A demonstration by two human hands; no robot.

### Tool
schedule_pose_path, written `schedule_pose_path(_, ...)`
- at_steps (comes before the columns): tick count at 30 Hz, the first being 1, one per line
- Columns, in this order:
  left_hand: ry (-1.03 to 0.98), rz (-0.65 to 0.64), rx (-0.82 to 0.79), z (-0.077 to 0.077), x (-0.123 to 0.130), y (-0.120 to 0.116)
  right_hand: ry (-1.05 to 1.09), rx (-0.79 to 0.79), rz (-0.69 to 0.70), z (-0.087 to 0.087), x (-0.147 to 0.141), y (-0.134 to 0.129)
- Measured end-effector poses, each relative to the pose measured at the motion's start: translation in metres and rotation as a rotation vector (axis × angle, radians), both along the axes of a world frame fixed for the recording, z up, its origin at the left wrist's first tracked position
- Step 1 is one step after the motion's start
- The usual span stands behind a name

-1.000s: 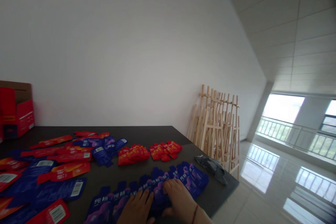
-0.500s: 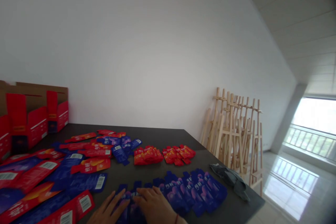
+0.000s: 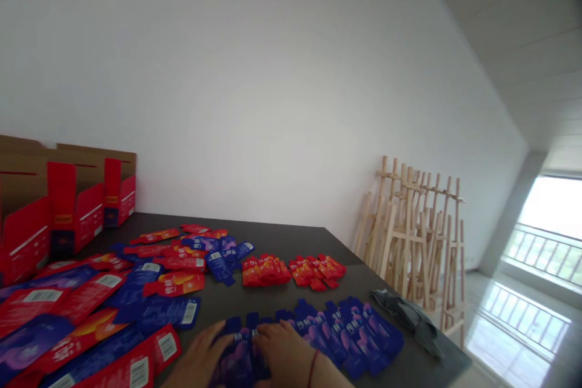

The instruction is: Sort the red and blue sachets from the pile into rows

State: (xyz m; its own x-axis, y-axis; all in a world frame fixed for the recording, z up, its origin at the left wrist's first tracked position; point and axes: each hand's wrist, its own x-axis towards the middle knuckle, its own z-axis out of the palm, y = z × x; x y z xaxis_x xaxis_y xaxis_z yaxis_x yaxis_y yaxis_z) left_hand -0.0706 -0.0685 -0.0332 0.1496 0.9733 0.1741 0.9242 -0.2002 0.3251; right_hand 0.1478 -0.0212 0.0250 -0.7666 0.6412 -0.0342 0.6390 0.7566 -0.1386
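Observation:
My left hand (image 3: 200,357) lies flat, its fingertips on the near end of a row of overlapping dark blue sachets (image 3: 339,333). My right hand (image 3: 286,351), with a red string at its wrist, rests on the same sachets right beside it. Neither hand visibly grips anything, and the hands hide part of the row. Red sachets stand in two small heaps (image 3: 266,271) beyond the row. Loose red and blue sachets (image 3: 86,309) lie scattered to the left of my left hand.
The sachets lie on a dark tabletop (image 3: 282,236) against a white wall. Open red cardboard boxes (image 3: 75,206) stand at the far left. A grey cloth (image 3: 409,321) lies near the right edge, beyond which wooden easels (image 3: 413,242) lean against the wall.
The view has swung left, shifting the scene rightward. My hands have moved from the middle of the blue row to its left end, and the row now looks more spread out.

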Motion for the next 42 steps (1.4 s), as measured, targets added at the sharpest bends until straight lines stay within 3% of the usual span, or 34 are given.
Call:
schedule_pose_path(1, 0.011, 0.000, 0.002, 0.013, -0.018, -0.003, 0.017, 0.028, -0.002, 0.007, -0.005, 0.000)
schedule_pose_path(4, 0.146, 0.188, -0.038, 0.048, -0.069, -0.010, 0.071, 0.106, 0.013, 0.020, -0.035, 0.000)
schedule_pose_path(7, 0.276, 0.274, -0.037, 0.061, -0.095, -0.007, 0.094, 0.141, 0.070, 0.015, -0.082, 0.004)
schedule_pose_path(9, 0.301, 0.278, -0.025, 0.057, -0.099, 0.000, 0.111, 0.179, 0.072, 0.005, -0.117, 0.010)
schedule_pose_path(13, 0.275, 0.268, 0.017, 0.035, -0.104, 0.014, 0.077, 0.213, 0.040, -0.011, -0.172, 0.025)
schedule_pose_path(18, 0.261, 0.231, 0.028, 0.021, -0.112, 0.017, -0.063, 0.158, -0.019, -0.010, -0.195, 0.035)
schedule_pose_path(22, 0.226, 0.259, 0.099, 0.021, -0.110, 0.016, -0.062, 0.171, 0.001, -0.003, -0.195, 0.036)
schedule_pose_path(25, 0.164, 0.270, 0.182, 0.023, -0.108, 0.019, -0.019, 0.127, -0.066, 0.004, -0.189, 0.036)
schedule_pose_path(28, 0.011, 0.277, 0.331, 0.029, -0.110, 0.025, 0.159, 0.039, -0.133, 0.011, -0.173, 0.033)
schedule_pose_path(31, -0.193, 0.278, 0.507, 0.039, -0.108, 0.025, 0.449, -0.242, -0.184, 0.012, -0.147, 0.025)
schedule_pose_path(33, -0.266, 0.192, 0.493, 0.041, -0.099, 0.020, 0.596, -0.458, -0.231, 0.008, -0.126, 0.015)
schedule_pose_path(34, -0.278, 0.132, 0.443, 0.040, -0.091, 0.017, 0.656, -0.485, -0.246, 0.006, -0.116, 0.010)
schedule_pose_path(38, -0.255, -0.032, 0.242, 0.011, -0.048, 0.004, 0.720, -0.222, -0.266, -0.007, -0.079, -0.011)
schedule_pose_path(42, -0.183, -0.143, 0.200, -0.028, -0.017, -0.003, 0.427, -0.086, -0.384, -0.015, -0.062, -0.028)
